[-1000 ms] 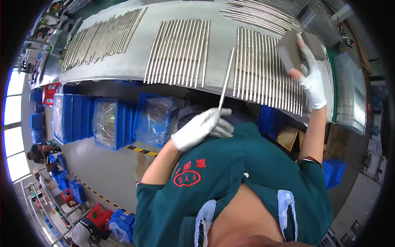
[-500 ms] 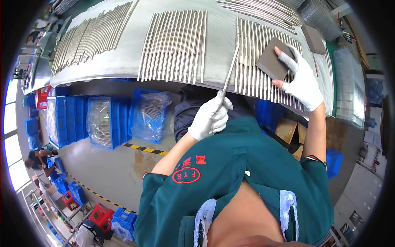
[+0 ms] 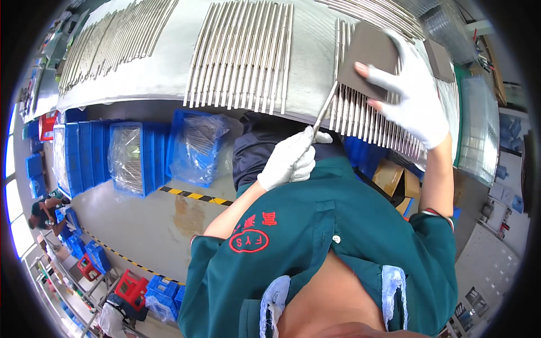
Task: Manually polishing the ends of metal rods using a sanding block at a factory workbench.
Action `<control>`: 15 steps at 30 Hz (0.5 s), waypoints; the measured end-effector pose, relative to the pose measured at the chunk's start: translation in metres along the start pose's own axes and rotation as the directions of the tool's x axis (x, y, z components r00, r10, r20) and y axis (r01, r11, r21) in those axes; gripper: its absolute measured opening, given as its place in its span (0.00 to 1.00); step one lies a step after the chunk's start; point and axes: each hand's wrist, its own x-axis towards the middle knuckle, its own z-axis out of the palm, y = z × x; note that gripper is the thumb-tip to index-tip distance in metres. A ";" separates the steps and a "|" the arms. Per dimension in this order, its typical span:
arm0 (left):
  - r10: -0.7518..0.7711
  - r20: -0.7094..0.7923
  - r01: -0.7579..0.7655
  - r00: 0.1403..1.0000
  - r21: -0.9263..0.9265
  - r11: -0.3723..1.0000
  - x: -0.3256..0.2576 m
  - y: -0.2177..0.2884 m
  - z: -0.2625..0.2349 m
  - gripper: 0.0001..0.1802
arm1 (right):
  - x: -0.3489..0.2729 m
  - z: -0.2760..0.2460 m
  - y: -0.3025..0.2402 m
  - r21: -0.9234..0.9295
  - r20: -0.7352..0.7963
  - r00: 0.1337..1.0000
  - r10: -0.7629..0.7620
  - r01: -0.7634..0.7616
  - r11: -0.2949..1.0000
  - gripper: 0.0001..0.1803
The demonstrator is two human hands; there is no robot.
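My left hand [image 3: 288, 162], in a white glove with bare fingertips, is closed around the near end of a slim metal rod [image 3: 325, 110]. The rod slants away from me past the table's front edge, its far end reaching the near left corner of a flat grey-brown block [image 3: 369, 59]. My right hand [image 3: 416, 93], gloved likewise, grips that block from its right side with fingers spread over it. Under the block lies a row of metal rods [image 3: 360, 115], partly hidden by it. To the left, another row of rods [image 3: 236, 62] rests side by side on the white cloth.
More rods [image 3: 121, 39] lie at the table's far left and others [image 3: 375, 12] at the back. A second grey-brown block [image 3: 438, 59] sits at right. Clear plastic trays [image 3: 479, 118] stand beyond it. Blue crates [image 3: 152, 158] with bagged rods are below the table's left.
My right hand has moved the block away from me and turned it; it looks larger. The rod in my left hand leans further right, its far end now at the block. The view has shifted slightly.
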 end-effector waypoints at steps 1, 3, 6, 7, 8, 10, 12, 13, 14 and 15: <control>-0.020 0.017 0.020 1.000 0.008 1.000 0.000 0.000 0.001 0.24 | -0.002 -0.003 -0.002 0.009 0.008 0.999 0.038 -0.038 0.999 0.35; -0.016 0.011 0.015 1.000 0.032 0.999 0.000 0.002 0.001 0.24 | 0.011 -0.001 -0.016 -0.033 -0.016 1.000 0.025 -0.025 0.999 0.35; -0.014 0.003 0.013 1.000 0.019 1.000 0.000 0.000 -0.001 0.24 | 0.028 0.014 -0.031 -0.056 -0.055 0.998 -0.016 0.013 0.998 0.33; -0.020 0.008 0.020 1.000 -0.018 1.000 0.000 0.000 -0.002 0.24 | 0.029 0.015 -0.031 -0.026 -0.052 0.999 -0.014 0.012 1.000 0.33; -0.018 0.010 0.018 1.000 -0.018 1.000 0.001 -0.001 -0.003 0.24 | 0.022 0.014 -0.025 -0.028 -0.051 0.999 -0.015 0.013 1.000 0.33; -0.043 0.053 0.044 0.998 -0.014 0.999 0.003 -0.002 -0.004 0.25 | -0.006 0.004 -0.004 0.016 -0.049 0.998 0.041 -0.041 0.999 0.32; -0.052 0.060 0.053 0.997 -0.023 0.998 0.002 -0.002 -0.004 0.25 | -0.024 -0.001 0.004 0.031 -0.031 0.996 0.088 -0.087 0.996 0.32; -0.063 0.070 0.065 0.996 -0.028 0.998 0.003 -0.001 -0.004 0.25 | -0.030 -0.003 0.006 0.043 -0.014 0.990 0.139 -0.138 0.989 0.32; -0.064 0.073 0.067 0.995 -0.028 0.997 0.003 -0.001 -0.005 0.25 | -0.032 -0.004 0.006 0.093 -0.021 0.989 0.148 -0.146 0.985 0.32; -0.058 0.088 0.063 0.994 -0.050 0.997 0.004 -0.001 -0.007 0.25 | -0.028 -0.006 0.004 0.091 -0.021 0.989 0.150 -0.147 0.985 0.32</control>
